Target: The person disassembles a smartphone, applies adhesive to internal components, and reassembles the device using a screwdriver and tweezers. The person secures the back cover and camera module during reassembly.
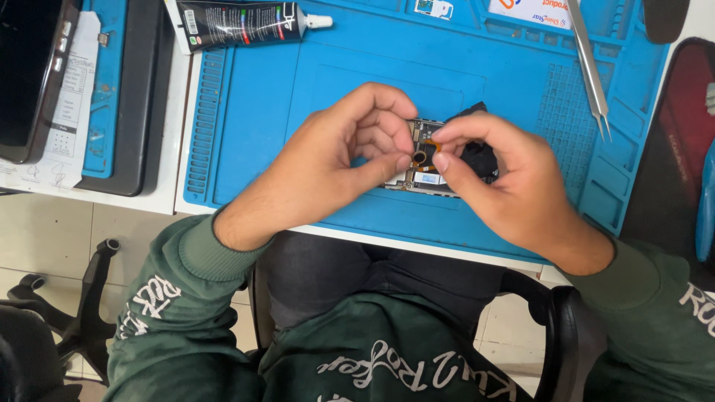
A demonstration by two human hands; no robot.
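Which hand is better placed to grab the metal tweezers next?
Right, probably. The silver metal tweezers lie on the blue silicone repair mat at the upper right, nearer the right hand. The left hand steadies the opened phone circuit assembly from the far side.

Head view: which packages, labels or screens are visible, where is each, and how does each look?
Glue tube: top left of blue mat, lying flat, black, white nozzle.
Paper sheet: far left, white, printed.
Dark screen: far left edge, black.
White card: top edge, orange marks.
Small label: top centre, white-blue.
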